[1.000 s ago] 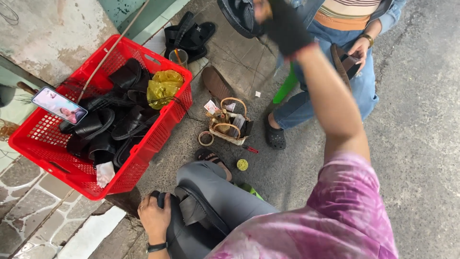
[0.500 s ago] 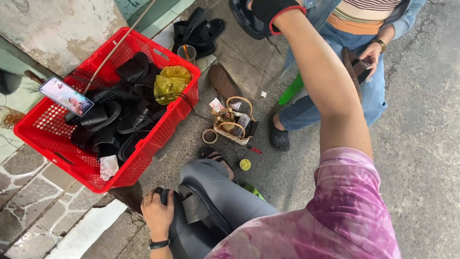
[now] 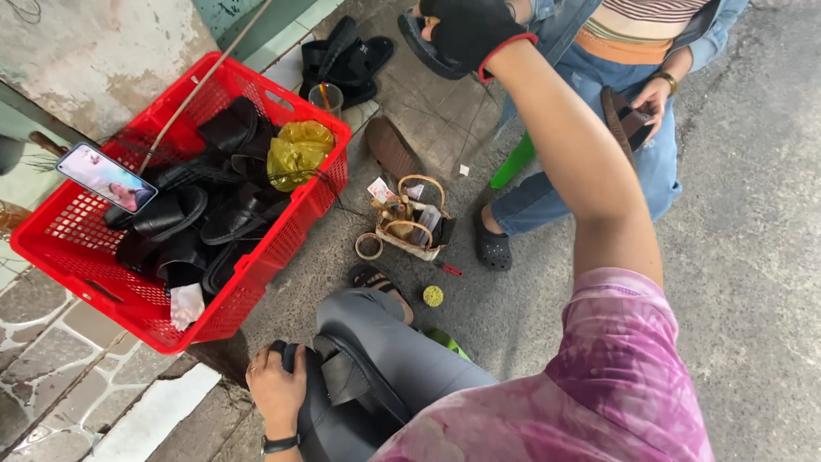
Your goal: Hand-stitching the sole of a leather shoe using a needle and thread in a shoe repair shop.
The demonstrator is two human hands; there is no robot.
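Observation:
My right hand (image 3: 473,28), in a black fingerless glove with a red cuff, is raised at the top of the view and grips a dark sandal (image 3: 421,47) by its sole. Low in the view, my left hand (image 3: 275,390), with a watch on the wrist, holds a black sandal (image 3: 344,376) against my grey-trousered knee. A person in jeans sits opposite, and their hand (image 3: 654,96) holds another dark sandal (image 3: 623,118).
A red plastic crate (image 3: 282,250) on the left holds several black sandals, a yellow bag (image 3: 299,150) and a phone (image 3: 107,177) on its rim. Between us lie a small wicker basket (image 3: 410,227) of tools, a tape roll (image 3: 369,246) and a brown sole (image 3: 393,147).
My right arm has stayed raised, and the sandal has shifted slightly left at the top of the view. The left hand stays on the sandal at my knee.

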